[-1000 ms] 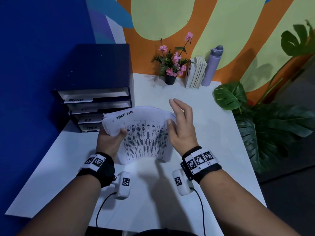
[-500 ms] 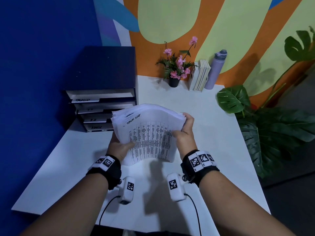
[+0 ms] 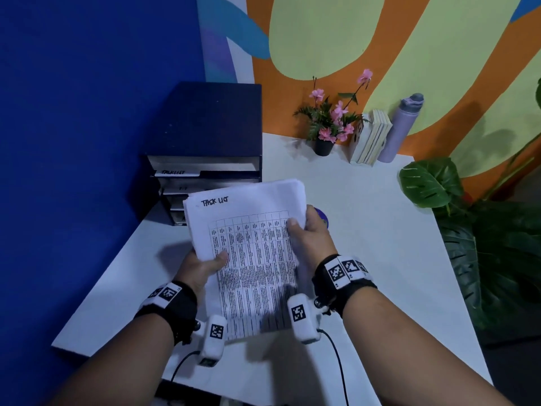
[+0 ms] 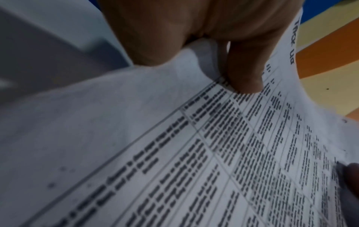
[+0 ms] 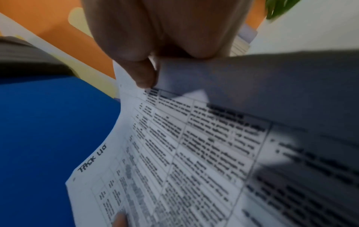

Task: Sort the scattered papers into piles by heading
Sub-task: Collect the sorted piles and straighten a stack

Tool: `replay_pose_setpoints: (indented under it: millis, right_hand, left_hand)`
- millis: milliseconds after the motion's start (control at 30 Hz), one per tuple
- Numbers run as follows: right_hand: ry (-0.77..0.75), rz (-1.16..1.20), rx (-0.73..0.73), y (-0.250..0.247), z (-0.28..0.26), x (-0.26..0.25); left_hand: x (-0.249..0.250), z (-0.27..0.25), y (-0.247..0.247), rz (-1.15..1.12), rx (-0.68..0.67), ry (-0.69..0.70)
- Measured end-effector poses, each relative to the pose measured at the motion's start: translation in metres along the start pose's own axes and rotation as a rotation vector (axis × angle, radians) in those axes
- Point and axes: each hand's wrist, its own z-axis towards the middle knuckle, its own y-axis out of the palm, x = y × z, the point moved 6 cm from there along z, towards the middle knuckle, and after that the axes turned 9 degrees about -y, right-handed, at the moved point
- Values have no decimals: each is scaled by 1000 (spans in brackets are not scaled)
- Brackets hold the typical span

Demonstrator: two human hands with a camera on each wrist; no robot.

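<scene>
A stack of white papers (image 3: 251, 253) with a printed table and the handwritten heading "TASK LIST" is held above the white table (image 3: 380, 259), top edge away from me. My left hand (image 3: 205, 266) grips its left edge, thumb on the top sheet (image 4: 213, 153). My right hand (image 3: 307, 238) grips the right edge, thumb (image 5: 143, 73) pressed on the top sheet (image 5: 174, 153). The fingers under the stack are hidden.
A dark paper tray organiser (image 3: 207, 159) with labelled shelves, the top one marked "TASK LIST", stands at the left rear against the blue wall. A flower pot (image 3: 323, 146), books (image 3: 370, 137) and a purple bottle (image 3: 399, 127) line the back. A leafy plant (image 3: 483, 244) stands right of the table.
The right hand went from open beside the stack to gripping its right edge. The stack was squared up and turned so the heading faces away, closer to the organiser.
</scene>
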Motion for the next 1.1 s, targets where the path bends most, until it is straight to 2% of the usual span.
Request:
replay_pose_setpoints:
  millis: [133, 200, 367, 500, 600, 700, 833, 1000, 1100]
  right_hand:
    - [36, 69, 1, 34, 12, 4]
    - [70, 75, -15, 48, 18, 3]
    - [124, -62, -48, 79, 43, 9]
    - [149, -89, 7, 96, 68, 9]
    - [166, -87, 93, 97, 85, 5]
    - [140, -206, 83, 98, 100, -7]
    - [109, -355, 12, 105, 108, -11]
    - [39, -407, -56, 106, 97, -16]
    - [140, -205, -120, 113, 83, -16]
  left_hand:
    - [10, 2, -36, -25, 74, -94]
    - [16, 5, -56, -59, 69, -134]
    - [38, 3, -85, 2, 64, -80]
    - [42, 3, -103, 74, 51, -97]
    - [41, 0, -113, 127, -32, -131]
    - [42, -1, -117, 180, -92, -164]
    - [73, 15, -118, 178, -13, -69]
    - [123, 50, -100, 191, 49, 49]
    - [140, 77, -92, 201, 81, 63]
